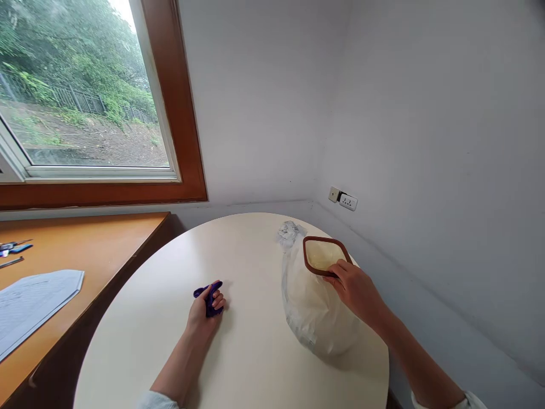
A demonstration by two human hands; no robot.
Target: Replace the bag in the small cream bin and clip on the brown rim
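My left hand [206,307] rests over the middle of the round table [251,358], its fingers wrapped around a small dark purple item [210,307]. Parts of that item stick out above the fist, and its exact kind is hard to make out. On the right, my right hand [353,284] pinches the near edge of a rounded-square lid [321,254] with a brown rim and a see-through centre. Below and behind the lid stands a bulging translucent plastic bag [315,318], whitish inside, its crumpled top [289,233] pointing toward the wall. The bag's contents are unclear.
To the left is an orange-brown wooden desk [106,233] bearing papers [38,301] and a few small tools [15,248]. A wall socket [348,201] sits behind the table. White walls meet in the corner, and a wood-framed window [191,142] is at upper left.
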